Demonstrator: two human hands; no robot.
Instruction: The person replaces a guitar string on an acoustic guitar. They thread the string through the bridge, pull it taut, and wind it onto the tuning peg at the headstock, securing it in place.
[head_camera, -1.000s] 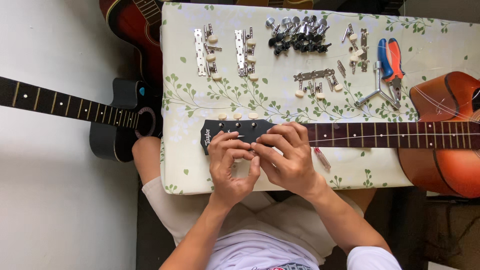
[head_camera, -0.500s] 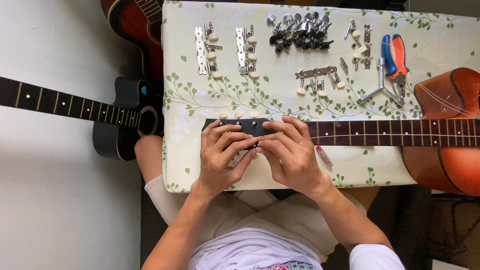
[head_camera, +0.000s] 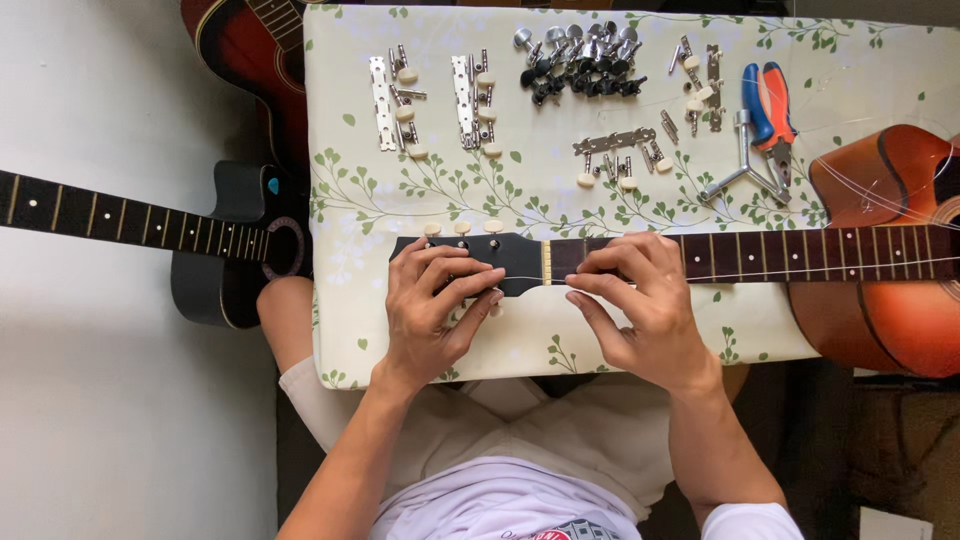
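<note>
An orange guitar (head_camera: 880, 270) is lying across the tabletop (head_camera: 560, 200), its neck running leftward to a black headstock (head_camera: 500, 262) near the front edge. The left hand (head_camera: 430, 310) is lying over the headstock's left half, its fingers (head_camera: 470, 285) curled down around the lower edge where a cream tuner knob (head_camera: 495, 310) is peeking out — they seem to be pinching it, though the grip itself is hidden under the knuckles. The right hand (head_camera: 640, 305) is resting just past the nut, its fingers (head_camera: 620, 262) bent loosely over the first frets and pressing down rather than closing on anything; the thin string they may be pinning is too fine to make out there.

Behind the neck, spare tuner strips (head_camera: 430, 105), a heap of black machine heads (head_camera: 580, 65), a bent metal winder (head_camera: 745, 165) and blue-and-orange pliers (head_camera: 768, 110) are lying well apart from both hands. A black guitar (head_camera: 200, 240) is sitting on the floor to the left.

The likely trouble — the headstock is sitting close to the tabletop's edge, so a hard twist of the knob could be rolling the neck toward the lap. A loose string could also be slipping free if the right hand eases off.
</note>
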